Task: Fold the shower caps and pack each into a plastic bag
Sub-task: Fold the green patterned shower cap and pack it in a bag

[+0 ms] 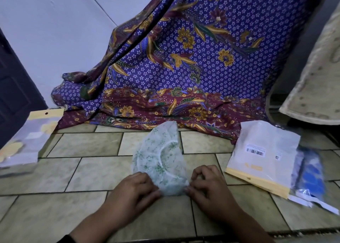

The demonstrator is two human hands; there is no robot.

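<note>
Head: shower cap (158, 157) between hands (135, 187) (208, 183)

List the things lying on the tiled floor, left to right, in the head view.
yellow-topped plastic bag → shower cap → white bag with barcode label → blue packet
</note>
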